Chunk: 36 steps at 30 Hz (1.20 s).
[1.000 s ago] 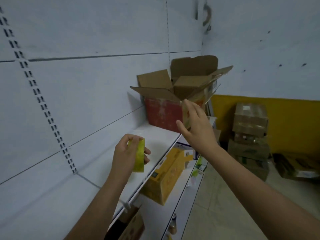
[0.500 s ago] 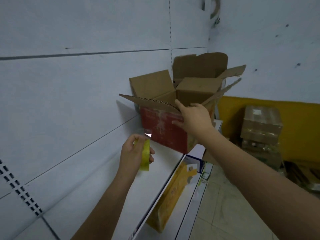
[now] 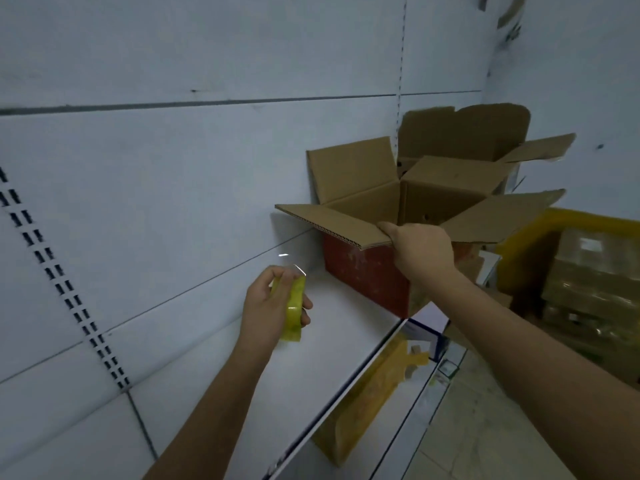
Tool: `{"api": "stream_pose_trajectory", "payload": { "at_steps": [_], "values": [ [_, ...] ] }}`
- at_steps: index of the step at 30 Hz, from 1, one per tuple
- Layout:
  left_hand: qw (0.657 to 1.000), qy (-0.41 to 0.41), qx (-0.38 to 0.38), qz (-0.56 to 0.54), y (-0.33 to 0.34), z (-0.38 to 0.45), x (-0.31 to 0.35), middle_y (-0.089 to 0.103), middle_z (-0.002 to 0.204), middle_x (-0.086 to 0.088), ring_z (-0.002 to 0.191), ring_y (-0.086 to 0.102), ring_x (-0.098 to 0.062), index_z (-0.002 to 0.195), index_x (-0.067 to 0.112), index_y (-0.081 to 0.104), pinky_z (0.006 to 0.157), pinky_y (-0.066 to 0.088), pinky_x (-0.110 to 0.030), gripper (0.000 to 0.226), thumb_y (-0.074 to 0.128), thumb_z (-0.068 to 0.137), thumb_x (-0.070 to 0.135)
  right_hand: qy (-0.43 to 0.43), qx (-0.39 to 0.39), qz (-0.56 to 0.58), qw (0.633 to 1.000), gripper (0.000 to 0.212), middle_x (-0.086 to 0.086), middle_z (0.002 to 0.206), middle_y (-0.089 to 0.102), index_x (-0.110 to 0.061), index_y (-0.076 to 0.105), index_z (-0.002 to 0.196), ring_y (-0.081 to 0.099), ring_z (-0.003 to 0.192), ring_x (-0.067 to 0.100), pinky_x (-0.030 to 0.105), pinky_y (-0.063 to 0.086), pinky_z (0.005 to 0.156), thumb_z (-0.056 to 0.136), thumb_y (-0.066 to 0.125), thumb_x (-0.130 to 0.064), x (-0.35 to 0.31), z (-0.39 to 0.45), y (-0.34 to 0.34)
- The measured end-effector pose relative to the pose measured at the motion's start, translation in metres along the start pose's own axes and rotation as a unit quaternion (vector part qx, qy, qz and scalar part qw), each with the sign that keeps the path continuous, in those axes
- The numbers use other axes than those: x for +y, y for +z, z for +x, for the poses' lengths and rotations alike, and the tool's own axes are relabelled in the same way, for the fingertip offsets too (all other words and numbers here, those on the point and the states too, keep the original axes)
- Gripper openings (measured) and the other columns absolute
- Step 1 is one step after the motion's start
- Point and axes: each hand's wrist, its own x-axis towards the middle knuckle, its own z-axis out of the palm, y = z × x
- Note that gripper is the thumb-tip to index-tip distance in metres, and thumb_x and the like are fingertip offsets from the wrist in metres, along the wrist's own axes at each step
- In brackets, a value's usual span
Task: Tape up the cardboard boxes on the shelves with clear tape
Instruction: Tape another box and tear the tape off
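A: Start at your left. What is on the wall?

B: A white back panel (image 3: 138,202) with a dark slotted upright (image 3: 65,292) running down it at a slant. A second slotted strip (image 3: 401,46) runs up the panel behind the box.

A: And your left hand?

B: Your left hand (image 3: 268,308) is raised above the white shelf (image 3: 263,382), fingers curled round a roll of tape (image 3: 293,311) that looks yellowish and is seen nearly edge-on. A short clear end (image 3: 294,266) of tape catches the light above the roll.

A: Where is the box?

B: The cardboard box (image 3: 367,271) stands on that same shelf, further along and against the back panel, its lower wall red. All its top flaps are open. The near flap (image 3: 332,225) lies out flat toward you, and your right hand (image 3: 420,245) grips its corner edge, thumb on top and fingers under.

A: Anything behind it?

B: A second open brown carton (image 3: 464,129) stands just behind the first.

A: And lower down, to the right?

B: Under the shelf a yellow carton (image 3: 363,403) sits on a lower shelf. Further right a stack of wrapped cartons (image 3: 588,282) stands on the floor before a yellow wall band (image 3: 519,251)
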Motion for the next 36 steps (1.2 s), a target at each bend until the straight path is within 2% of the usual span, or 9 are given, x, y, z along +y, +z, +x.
{"api": "stream_pose_trajectory", "payload": {
  "at_steps": [3, 7, 12, 18, 22, 28, 30, 32, 36],
  "values": [
    [0.999, -0.007, 0.049, 0.012, -0.010, -0.023, 0.004, 0.064, 0.064, -0.015, 0.048, 0.055, -0.027, 0.090, 0.009, 0.060, 0.052, 0.047, -0.030, 0.016, 0.054, 0.101, 0.020, 0.007, 0.011, 0.035, 0.999, 0.048, -0.005, 0.057, 0.040, -0.025, 0.057, 0.131, 0.040, 0.047, 0.015, 0.024, 0.032, 0.042, 0.086, 0.052, -0.007, -0.013, -0.009, -0.007],
    [0.993, -0.015, 0.106, 0.048, -0.028, -0.059, 0.006, 0.065, 0.061, -0.011, 0.045, 0.057, -0.024, 0.095, 0.001, 0.060, 0.051, 0.049, -0.029, 0.018, 0.054, 0.099, 0.018, -0.026, 0.037, 0.082, 0.996, 0.032, -0.004, 0.057, 0.034, -0.019, 0.063, 0.116, 0.027, 0.046, 0.015, 0.027, 0.014, 0.043, 0.088, 0.052, -0.010, -0.049, -0.030, -0.026],
    [0.983, -0.001, 0.159, 0.092, -0.063, -0.115, 0.018, 0.064, 0.052, 0.009, 0.041, 0.057, -0.001, 0.096, 0.003, 0.062, 0.039, 0.044, -0.015, 0.015, 0.052, 0.101, 0.014, -0.083, 0.019, 0.157, 0.984, 0.029, 0.001, 0.068, 0.049, -0.016, 0.058, 0.115, 0.024, 0.050, 0.014, 0.030, 0.013, 0.047, 0.092, 0.040, -0.015, -0.107, -0.075, -0.081],
    [0.978, 0.004, 0.194, 0.082, -0.148, -0.188, 0.044, 0.067, 0.065, -0.016, 0.046, 0.058, -0.025, 0.103, -0.001, 0.059, 0.049, 0.051, -0.031, 0.023, 0.050, 0.102, 0.021, -0.133, -0.004, 0.185, 0.974, 0.022, 0.002, 0.087, 0.060, -0.013, 0.055, 0.115, 0.049, 0.069, 0.022, 0.030, 0.015, 0.048, 0.098, 0.041, -0.014, -0.192, -0.139, -0.158],
    [0.974, 0.027, 0.212, 0.075, -0.221, -0.242, 0.060, 0.067, 0.068, -0.019, 0.047, 0.058, -0.029, 0.101, 0.003, 0.061, 0.053, 0.051, -0.034, 0.023, 0.050, 0.102, 0.023, -0.164, -0.009, 0.170, 0.972, 0.028, -0.001, 0.091, 0.063, -0.012, 0.052, 0.119, 0.064, 0.081, 0.021, 0.030, 0.015, 0.046, 0.092, 0.049, -0.004, -0.263, -0.186, -0.203],
    [0.967, 0.056, 0.234, 0.079, -0.326, -0.330, 0.091, 0.067, 0.068, -0.018, 0.049, 0.059, -0.029, 0.098, 0.009, 0.061, 0.054, 0.052, -0.036, 0.025, 0.047, 0.105, 0.029, -0.175, 0.018, 0.236, 0.956, 0.024, 0.001, 0.103, 0.066, -0.015, 0.053, 0.120, 0.066, 0.096, 0.023, 0.030, 0.017, 0.049, 0.097, 0.049, -0.013, -0.386, -0.269, -0.285],
    [0.966, 0.068, 0.234, 0.080, -0.347, -0.352, 0.104, 0.068, 0.068, -0.016, 0.049, 0.060, -0.028, 0.102, 0.006, 0.060, 0.056, 0.053, -0.037, 0.027, 0.046, 0.106, 0.029, -0.191, -0.008, 0.296, 0.936, 0.033, 0.012, 0.131, 0.057, -0.013, 0.050, 0.131, 0.054, 0.122, 0.030, 0.033, 0.041, 0.071, 0.098, 0.048, -0.019, -0.415, -0.291, -0.311],
    [0.961, 0.086, 0.246, 0.091, -0.361, -0.366, 0.117, 0.070, 0.063, -0.005, 0.049, 0.063, -0.019, 0.100, 0.006, 0.058, 0.052, 0.053, -0.030, 0.024, 0.044, 0.107, 0.024, -0.227, 0.005, 0.350, 0.909, 0.048, 0.018, 0.154, 0.037, -0.011, 0.045, 0.144, 0.033, 0.143, 0.031, 0.040, 0.030, 0.112, 0.098, 0.050, -0.025, -0.428, -0.307, -0.334],
    [0.935, 0.156, 0.292, 0.130, -0.373, -0.383, 0.135, 0.071, 0.065, 0.014, 0.056, 0.067, -0.002, 0.095, 0.011, 0.055, 0.049, 0.049, -0.014, 0.019, 0.043, 0.107, 0.019, -0.252, 0.267, 0.475, 0.800, 0.029, 0.012, 0.131, 0.062, -0.008, 0.070, 0.117, 0.054, 0.126, 0.024, 0.038, 0.032, 0.115, 0.092, 0.057, -0.016, -0.405, -0.329, -0.364]
  ]
}}
